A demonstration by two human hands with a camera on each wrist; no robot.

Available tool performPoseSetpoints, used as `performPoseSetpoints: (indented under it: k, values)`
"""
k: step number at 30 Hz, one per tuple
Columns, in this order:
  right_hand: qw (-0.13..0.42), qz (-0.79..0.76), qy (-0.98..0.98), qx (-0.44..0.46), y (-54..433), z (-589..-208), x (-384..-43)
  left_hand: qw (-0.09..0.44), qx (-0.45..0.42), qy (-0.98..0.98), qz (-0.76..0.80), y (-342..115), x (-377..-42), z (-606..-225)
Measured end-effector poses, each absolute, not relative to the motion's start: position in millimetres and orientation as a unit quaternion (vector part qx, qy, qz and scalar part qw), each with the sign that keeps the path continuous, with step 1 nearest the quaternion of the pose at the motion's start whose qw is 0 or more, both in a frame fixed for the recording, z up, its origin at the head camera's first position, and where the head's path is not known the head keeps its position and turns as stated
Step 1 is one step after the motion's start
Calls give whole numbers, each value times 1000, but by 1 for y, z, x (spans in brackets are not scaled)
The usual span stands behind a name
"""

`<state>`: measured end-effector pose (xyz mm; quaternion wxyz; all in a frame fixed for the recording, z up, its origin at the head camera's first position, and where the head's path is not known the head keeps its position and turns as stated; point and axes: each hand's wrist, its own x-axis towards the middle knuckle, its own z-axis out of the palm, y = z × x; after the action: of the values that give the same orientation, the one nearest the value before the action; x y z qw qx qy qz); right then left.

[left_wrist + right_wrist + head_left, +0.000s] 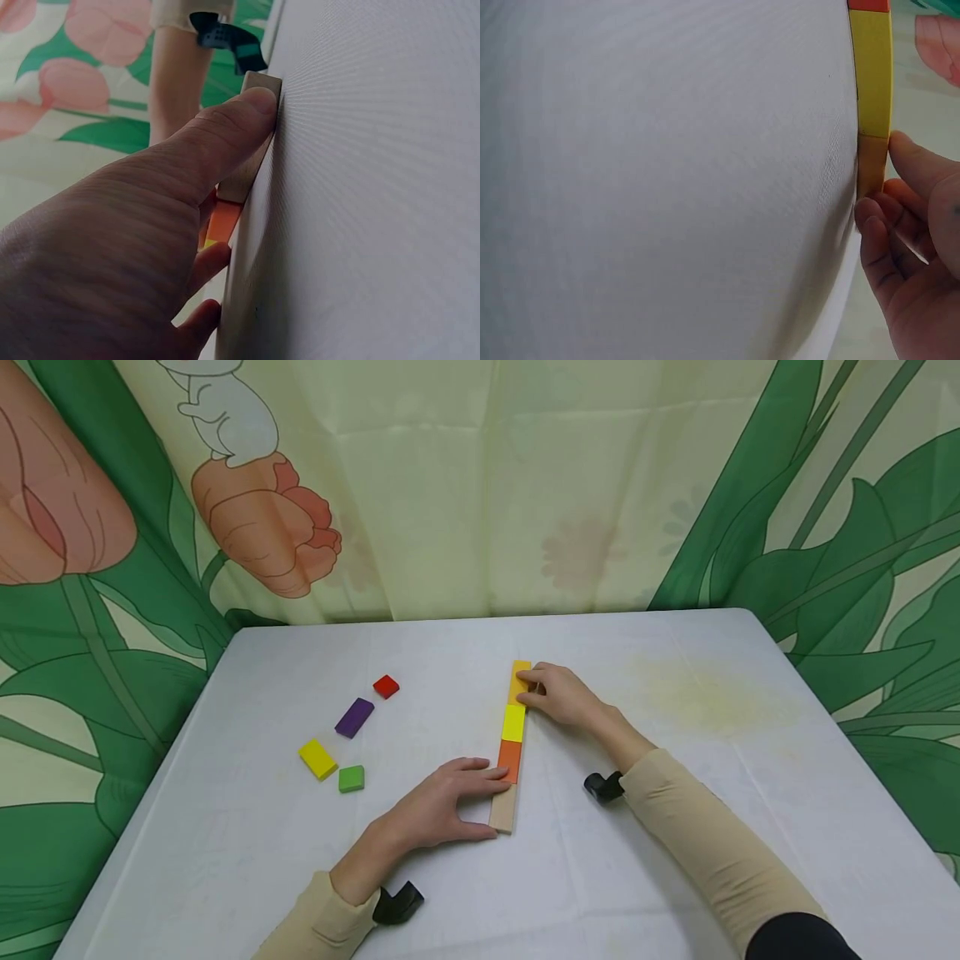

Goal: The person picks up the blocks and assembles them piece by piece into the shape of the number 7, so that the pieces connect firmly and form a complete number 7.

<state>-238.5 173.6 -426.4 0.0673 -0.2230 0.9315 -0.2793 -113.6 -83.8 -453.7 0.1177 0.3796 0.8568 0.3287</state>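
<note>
A straight row of blocks runs away from me on the white table. Nearest is a plain wooden block (503, 812), then an orange block (511, 755), a bright yellow block (513, 723) and a darker amber-yellow block (521, 666) at the far end. My left hand (448, 803) holds the wooden block, thumb at its near end and fingertips by its joint with the orange one. At the far end, my right hand (567, 695) pinches the amber block (871, 161). The left wrist view shows the thumb against the wooden block (244, 176).
Left of the row lie a red block (386, 686), a purple block (354, 717), a yellow block (318, 759) and a green block (351, 778), spaced apart. A patterned curtain (487, 510) hangs behind the table (675, 877).
</note>
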Motion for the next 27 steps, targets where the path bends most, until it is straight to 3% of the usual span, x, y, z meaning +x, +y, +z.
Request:
performPoseSetpoints:
  k: [12,20,27]
  values:
    - [47,-296,932,-203,181,-425,-250,124,378,861,317,-84,-114,-454]
    - [84,-271,940,-192,182,-424,-258,117,389,858,315,-85,-114,-455]
    - [75,-286,935,-197,180,-427,-258,121,383,858,320,-85,-113,-456]
